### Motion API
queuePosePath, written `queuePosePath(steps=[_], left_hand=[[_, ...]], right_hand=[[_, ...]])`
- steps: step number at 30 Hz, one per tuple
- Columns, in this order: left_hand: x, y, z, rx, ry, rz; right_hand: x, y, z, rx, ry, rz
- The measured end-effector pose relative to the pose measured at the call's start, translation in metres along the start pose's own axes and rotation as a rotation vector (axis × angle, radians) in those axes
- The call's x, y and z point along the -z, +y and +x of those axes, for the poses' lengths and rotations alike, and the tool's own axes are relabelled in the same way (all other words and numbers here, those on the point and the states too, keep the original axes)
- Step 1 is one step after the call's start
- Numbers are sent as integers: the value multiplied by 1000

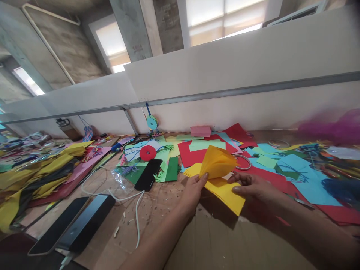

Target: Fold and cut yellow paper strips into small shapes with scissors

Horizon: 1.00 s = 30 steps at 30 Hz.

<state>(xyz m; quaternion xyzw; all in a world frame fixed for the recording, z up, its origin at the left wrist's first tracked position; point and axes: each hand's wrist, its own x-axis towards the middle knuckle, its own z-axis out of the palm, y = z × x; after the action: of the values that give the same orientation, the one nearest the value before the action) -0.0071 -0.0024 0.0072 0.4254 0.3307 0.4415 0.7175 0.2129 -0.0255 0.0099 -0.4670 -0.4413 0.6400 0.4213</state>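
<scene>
A sheaf of yellow paper sheets (218, 163) is fanned out above the table, some leaves standing up and others lying flat toward me. My left hand (194, 187) grips the sheaf at its left side, thumb on top. At the right edge of the lower yellow sheets, my right hand (247, 185) has its thumb and curled fingers closed on the paper. Just behind the sheaf lie red sheets (187, 155) with a pale green sheet (206, 145) over them. Where the sheets meet my left palm is hidden.
A black phone (148, 175) lies left of my hands. Nearer me are a power bank (87, 221) and another phone (60, 225), with a white cable (137, 213). Blue paper (315, 183) and scraps cover the right side; yellow and black strips (42, 174) heap at left. A low wall (239, 112) runs behind.
</scene>
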Motion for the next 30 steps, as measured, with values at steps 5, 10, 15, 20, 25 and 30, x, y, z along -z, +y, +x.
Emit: queuePosePath(steps=[5,10,15,20,25,30], left_hand=[[-2,0,-3,49,-25,75],[-3,0,-4,87,-137,120],[-1,0,-1,21,4,38],[1,1,0,6,35,-17],[-2,1,-5,21,-44,17],[-6,3,-7,73,-128,50]], right_hand=[[-1,-5,-1,-26,38,10],[-5,-9,-5,-22,102,93],[-7,-8,-6,17,34,173],[-2,-5,-3,-3,20,53],[-5,-9,-5,-30,57,87],[-10,-13,-9,-8,86,195]])
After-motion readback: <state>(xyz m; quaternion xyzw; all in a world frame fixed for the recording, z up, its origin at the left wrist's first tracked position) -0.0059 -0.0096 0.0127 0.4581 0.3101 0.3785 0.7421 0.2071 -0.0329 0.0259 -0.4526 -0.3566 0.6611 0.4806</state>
